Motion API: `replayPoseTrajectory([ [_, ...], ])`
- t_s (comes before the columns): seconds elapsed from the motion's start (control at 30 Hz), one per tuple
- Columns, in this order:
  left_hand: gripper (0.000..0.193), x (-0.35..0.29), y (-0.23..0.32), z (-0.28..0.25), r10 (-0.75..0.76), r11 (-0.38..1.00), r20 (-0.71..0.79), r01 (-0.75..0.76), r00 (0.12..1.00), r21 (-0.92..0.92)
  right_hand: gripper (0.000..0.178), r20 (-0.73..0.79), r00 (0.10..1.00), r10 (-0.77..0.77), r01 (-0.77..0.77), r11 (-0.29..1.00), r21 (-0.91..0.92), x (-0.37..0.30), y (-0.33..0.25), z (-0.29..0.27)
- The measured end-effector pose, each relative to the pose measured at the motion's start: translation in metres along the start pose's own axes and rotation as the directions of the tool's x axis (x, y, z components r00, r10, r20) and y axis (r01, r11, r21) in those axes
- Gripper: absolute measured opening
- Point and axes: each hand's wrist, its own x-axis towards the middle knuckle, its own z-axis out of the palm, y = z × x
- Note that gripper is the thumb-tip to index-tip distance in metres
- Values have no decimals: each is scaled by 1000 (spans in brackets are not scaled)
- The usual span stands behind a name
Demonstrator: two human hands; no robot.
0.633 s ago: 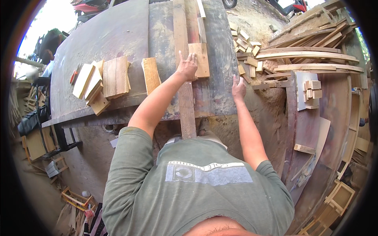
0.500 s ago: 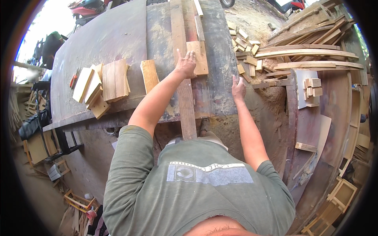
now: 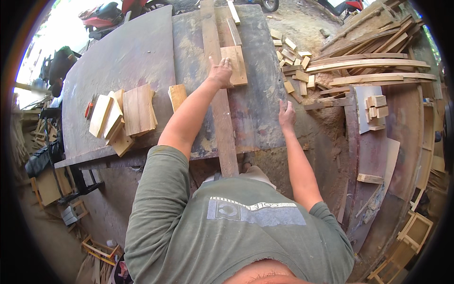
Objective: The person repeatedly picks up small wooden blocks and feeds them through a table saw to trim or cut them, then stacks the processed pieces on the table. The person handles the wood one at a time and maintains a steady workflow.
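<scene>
My left hand point(image 3: 220, 72) reaches forward over a grey metal table point(image 3: 137, 52) and rests on a long wooden plank point(image 3: 219, 109) that runs down the table toward me. Its fingers touch the edge of a short light wood board point(image 3: 237, 64) lying beside the plank. My right hand point(image 3: 286, 115) lies flat with fingers apart on the table's right edge, holding nothing. A small wood block point(image 3: 178, 95) lies left of my left forearm.
A pile of cut boards point(image 3: 124, 115) sits at the table's near left corner. Small offcuts point(image 3: 295, 71) litter the ground to the right, next to long curved planks point(image 3: 373, 64). Stacked blocks point(image 3: 376, 109) rest on a panel. Wooden frames point(image 3: 414, 229) lie lower right; motorbikes point(image 3: 101, 16) stand behind.
My left hand has settled a little closer onto the plank beside the short board. My right hand stays on the table edge. The view shifted slightly.
</scene>
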Motion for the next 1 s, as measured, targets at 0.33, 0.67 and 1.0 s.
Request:
replayPoseTrajectory([
  [0.33, 109, 37, -25, 6, 0, 1000, -48, -1, 999, -25, 71, 12, 1000, 22, -22, 1000, 0, 0, -11, -5],
  [0.67, 107, 161, -111, -41, 9, 1000, -50, -10, 999, -9, 71, -40, 999, 26, -26, 1000, -6, 6, -15, -4],
  [1.0, 116, 318, -129, -71, -293, 930, -57, 270, 955, -250, 73, 15, 998, 57, -56, 998, -22, 8, -16, 0],
])
